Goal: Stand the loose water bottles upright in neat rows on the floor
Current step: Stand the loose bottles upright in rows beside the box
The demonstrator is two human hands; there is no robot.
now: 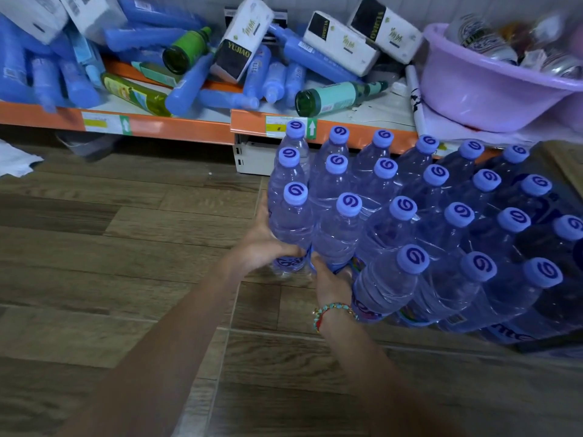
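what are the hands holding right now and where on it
Left hand grips the lower body of the front-left water bottle; right hand grips the neighbouring bottle near its base.

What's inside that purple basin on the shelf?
The basin holds a blurry heap of shiny wrapped packets, some with printed labels. What lies lower down is hidden by its wall.

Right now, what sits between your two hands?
In the head view, the lower part of the nearest front water bottle, between the left hand and right hand.
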